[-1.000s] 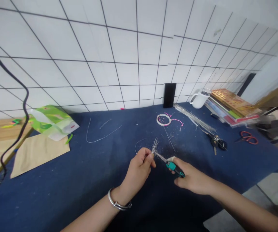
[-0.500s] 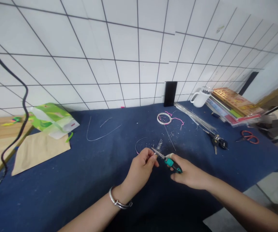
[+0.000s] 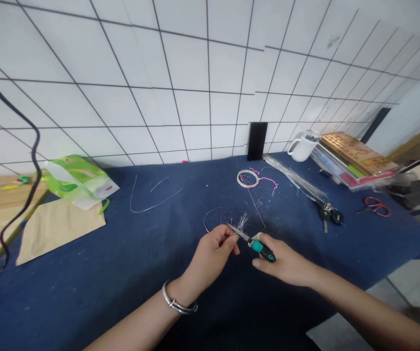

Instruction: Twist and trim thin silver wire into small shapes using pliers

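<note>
- left hand (image 3: 215,249): thumb and finger pinched together on some wires (image 3: 242,224), up over the middle of the table (image 3: 140,273)
- right hand (image 3: 286,263): fingers curled round the pliers (image 3: 263,249), nose crossing the wires, can't tell if it's touching
- ring (image 3: 238,179) with pink thread (image 3: 270,182) lies toward the back edge
- mug (image 3: 301,149)'s at the back edge, red scissors (image 3: 381,210) toward the right

Silver bangle (image 3: 174,305), left wrist (image 3: 182,291); forearms (image 3: 140,319) sleeveless; pale finger covering (image 3: 257,236), right hand (image 3: 286,263).

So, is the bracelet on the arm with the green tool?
No, the bracelet is on the left wrist, while the right hand holds the green tool.
</note>
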A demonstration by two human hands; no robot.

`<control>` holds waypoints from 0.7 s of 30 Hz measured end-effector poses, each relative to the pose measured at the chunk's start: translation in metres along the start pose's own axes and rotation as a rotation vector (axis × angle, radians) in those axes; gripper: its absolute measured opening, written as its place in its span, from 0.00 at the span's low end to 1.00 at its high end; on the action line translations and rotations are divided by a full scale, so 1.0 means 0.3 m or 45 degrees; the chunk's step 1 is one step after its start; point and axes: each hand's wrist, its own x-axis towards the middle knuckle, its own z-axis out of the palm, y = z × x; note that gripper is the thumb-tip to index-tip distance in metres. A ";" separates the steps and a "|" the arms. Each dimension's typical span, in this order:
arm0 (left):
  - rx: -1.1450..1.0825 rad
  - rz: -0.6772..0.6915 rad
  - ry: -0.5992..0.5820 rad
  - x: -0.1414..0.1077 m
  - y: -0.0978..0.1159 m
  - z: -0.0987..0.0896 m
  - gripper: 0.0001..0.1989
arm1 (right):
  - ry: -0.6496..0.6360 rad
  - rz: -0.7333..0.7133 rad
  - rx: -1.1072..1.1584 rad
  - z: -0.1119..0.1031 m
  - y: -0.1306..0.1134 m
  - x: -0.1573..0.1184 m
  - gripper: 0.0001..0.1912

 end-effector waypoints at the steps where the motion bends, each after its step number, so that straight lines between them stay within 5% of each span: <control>1: 0.001 -0.001 -0.005 0.001 0.000 -0.001 0.11 | -0.002 -0.002 -0.011 0.001 0.001 0.001 0.10; 8: 0.001 0.033 0.009 0.000 -0.001 0.003 0.11 | 0.101 -0.020 -0.225 0.008 -0.005 -0.001 0.10; 13: 0.081 0.173 0.006 -0.011 0.003 0.001 0.12 | 0.283 -0.071 -0.489 0.004 0.001 -0.006 0.13; 21: 0.098 0.367 0.005 -0.021 -0.014 0.010 0.08 | 0.357 -0.141 -0.662 -0.006 0.011 -0.020 0.15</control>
